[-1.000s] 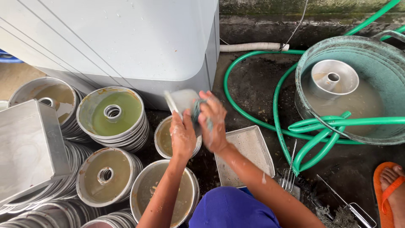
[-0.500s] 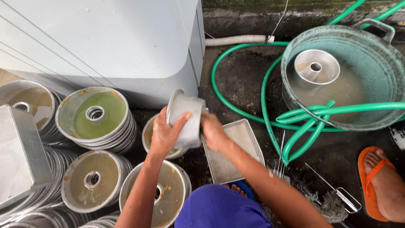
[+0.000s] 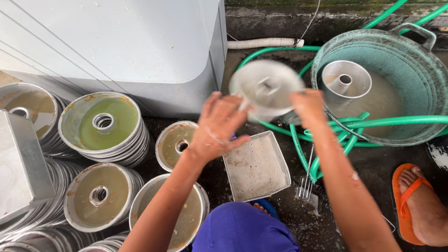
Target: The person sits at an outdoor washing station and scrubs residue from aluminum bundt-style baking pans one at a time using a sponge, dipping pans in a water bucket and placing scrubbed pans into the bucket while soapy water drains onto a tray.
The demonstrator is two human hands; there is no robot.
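left hand (image 3: 217,128) grip clamped on round metal ring mould (image 3: 266,88) | right hand (image 3: 307,103) grip likewise | mould motion-blurred

Stacks of dirty ring-shaped cake tins (image 3: 103,125) crowd my left side, beside a grey machine casing (image 3: 130,46). Just below my reach a square tray (image 3: 255,166) of foamy water sits on the wet floor (image 3: 373,168). A green hose (image 3: 354,122) coils over a large green basin (image 3: 410,79), where another ring tin (image 3: 346,82) sits in murky water. An orange sandal (image 3: 410,200) is at right.
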